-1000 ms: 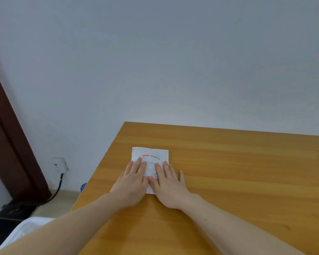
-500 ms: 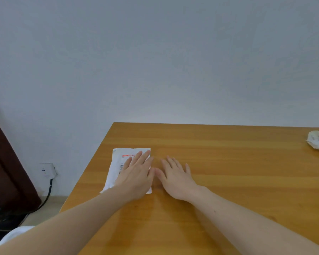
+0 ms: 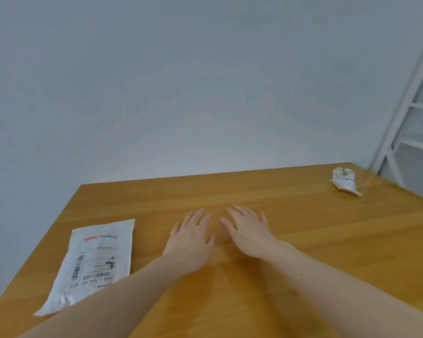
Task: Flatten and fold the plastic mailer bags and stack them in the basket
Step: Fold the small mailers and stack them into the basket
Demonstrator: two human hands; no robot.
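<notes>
A wooden table [image 3: 303, 240] against a grey wall [image 3: 181, 81], what looks like white shelving [image 3: 401, 132] at right

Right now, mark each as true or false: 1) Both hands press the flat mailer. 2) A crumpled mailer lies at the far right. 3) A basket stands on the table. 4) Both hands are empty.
1) False: the left hand and right hand are over bare table, apart from the flat mailer.
2) True: the crumpled mailer lies there.
3) False: no basket is in view.
4) True: fingers straight, holding nothing.
</notes>
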